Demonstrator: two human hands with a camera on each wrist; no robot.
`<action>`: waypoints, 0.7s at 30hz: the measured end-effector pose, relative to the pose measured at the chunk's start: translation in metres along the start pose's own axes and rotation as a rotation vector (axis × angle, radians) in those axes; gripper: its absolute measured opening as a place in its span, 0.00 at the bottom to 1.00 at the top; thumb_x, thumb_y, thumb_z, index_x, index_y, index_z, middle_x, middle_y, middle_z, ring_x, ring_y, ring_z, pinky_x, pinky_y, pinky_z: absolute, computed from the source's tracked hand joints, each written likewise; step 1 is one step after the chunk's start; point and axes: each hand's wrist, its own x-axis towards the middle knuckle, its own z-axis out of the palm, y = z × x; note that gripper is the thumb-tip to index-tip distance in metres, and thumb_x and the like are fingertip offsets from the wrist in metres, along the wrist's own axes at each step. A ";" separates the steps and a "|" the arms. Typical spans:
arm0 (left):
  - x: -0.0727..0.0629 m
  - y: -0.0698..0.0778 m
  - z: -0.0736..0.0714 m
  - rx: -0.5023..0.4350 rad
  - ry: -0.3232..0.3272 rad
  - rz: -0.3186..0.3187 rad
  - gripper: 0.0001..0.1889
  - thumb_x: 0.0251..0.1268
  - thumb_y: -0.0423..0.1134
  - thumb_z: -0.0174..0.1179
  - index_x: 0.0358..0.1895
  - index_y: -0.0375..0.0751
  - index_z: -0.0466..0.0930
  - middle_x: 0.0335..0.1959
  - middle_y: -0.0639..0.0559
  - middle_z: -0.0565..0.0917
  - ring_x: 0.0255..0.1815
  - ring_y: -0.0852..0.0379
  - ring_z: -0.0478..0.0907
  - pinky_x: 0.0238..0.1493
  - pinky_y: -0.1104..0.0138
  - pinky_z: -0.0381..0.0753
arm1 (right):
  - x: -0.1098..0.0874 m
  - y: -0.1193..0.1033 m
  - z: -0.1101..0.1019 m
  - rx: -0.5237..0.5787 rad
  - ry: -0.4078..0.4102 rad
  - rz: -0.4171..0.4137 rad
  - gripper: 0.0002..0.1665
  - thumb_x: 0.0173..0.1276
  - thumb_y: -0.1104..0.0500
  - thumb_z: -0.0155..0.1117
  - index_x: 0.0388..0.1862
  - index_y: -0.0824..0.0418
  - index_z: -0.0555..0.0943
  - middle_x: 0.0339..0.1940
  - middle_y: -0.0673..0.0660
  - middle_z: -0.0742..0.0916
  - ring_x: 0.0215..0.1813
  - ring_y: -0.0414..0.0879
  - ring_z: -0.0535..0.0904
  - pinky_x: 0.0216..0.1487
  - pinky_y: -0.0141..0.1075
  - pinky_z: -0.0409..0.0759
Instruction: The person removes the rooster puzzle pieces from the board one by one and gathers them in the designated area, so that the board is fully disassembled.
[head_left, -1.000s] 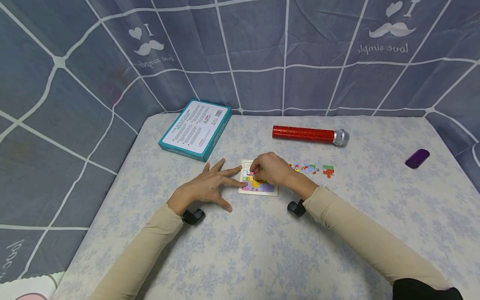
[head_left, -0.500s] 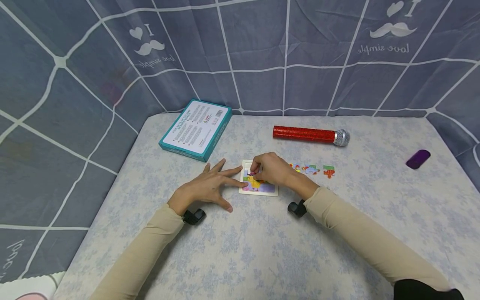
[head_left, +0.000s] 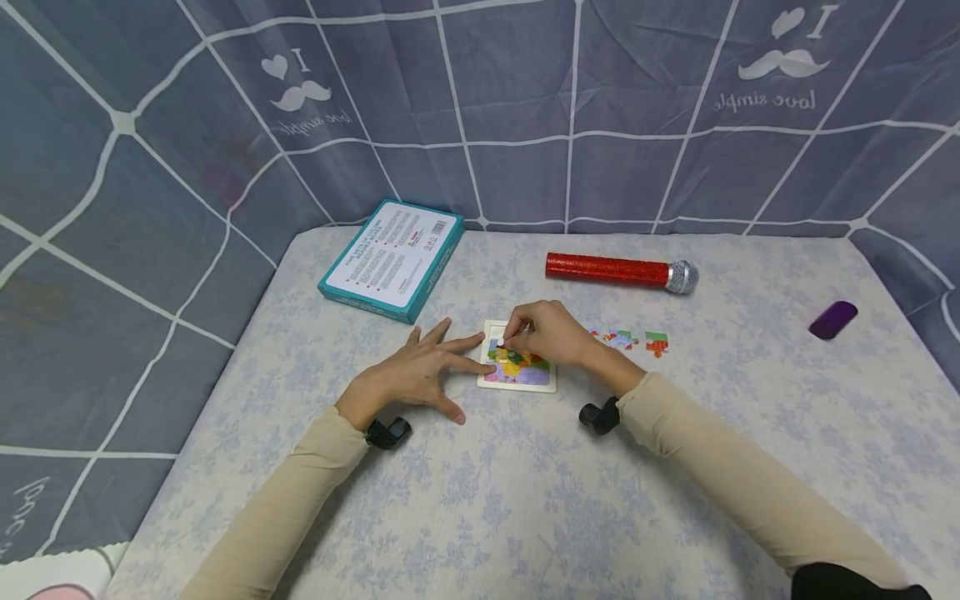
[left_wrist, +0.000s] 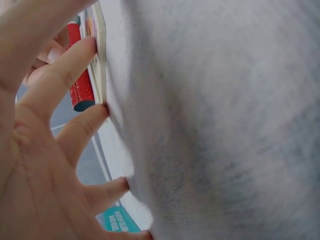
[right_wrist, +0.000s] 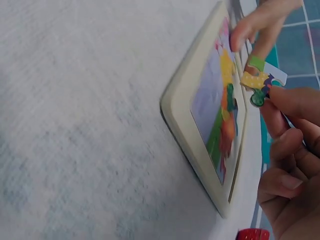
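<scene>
A small jigsaw puzzle in a cream tray [head_left: 517, 388] lies mid-table, much of its colourful picture filled with pieces. My left hand [head_left: 420, 371] is spread flat at the tray's left side, one fingertip over its frame and another at its edge; the left wrist view shows these fingers [left_wrist: 75, 60] straight. Over the tray's upper part, my right hand [head_left: 553, 335] pinches a puzzle piece [right_wrist: 256, 79] between thumb and fingers. That piece has green, yellow-dotted, white and dark purple areas, and appears raised above the tray in the right wrist view.
Loose puzzle pieces [head_left: 621, 339] lie in a row right of the tray, with a separate red-and-green piece [head_left: 657, 342]. Behind are a teal box [head_left: 390, 258] and a red glitter microphone [head_left: 615, 268]. A purple oval object [head_left: 834, 320] lies far right.
My right hand has shifted slightly up and right, uncovering more of the picture, and the pinched piece has turned. My left hand has stayed in place.
</scene>
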 end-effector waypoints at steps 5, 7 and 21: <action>0.000 0.001 0.001 0.002 -0.003 0.000 0.44 0.39 0.63 0.75 0.68 0.69 0.72 0.79 0.58 0.52 0.77 0.31 0.33 0.64 0.26 0.36 | -0.007 0.006 -0.010 0.059 -0.025 0.036 0.02 0.64 0.59 0.70 0.33 0.57 0.86 0.27 0.50 0.87 0.27 0.44 0.77 0.31 0.36 0.72; 0.001 0.001 0.002 -0.002 -0.002 -0.001 0.44 0.39 0.63 0.75 0.68 0.70 0.72 0.79 0.58 0.52 0.77 0.31 0.33 0.64 0.27 0.36 | -0.011 0.010 -0.015 0.085 -0.032 0.054 0.03 0.63 0.59 0.70 0.33 0.58 0.86 0.27 0.51 0.88 0.30 0.45 0.78 0.33 0.37 0.72; 0.000 0.001 0.001 -0.023 0.001 -0.014 0.43 0.39 0.61 0.77 0.67 0.69 0.73 0.79 0.58 0.52 0.78 0.32 0.33 0.65 0.27 0.35 | -0.056 0.043 -0.053 0.097 0.017 0.191 0.05 0.62 0.60 0.70 0.33 0.61 0.86 0.29 0.53 0.88 0.34 0.49 0.77 0.36 0.38 0.71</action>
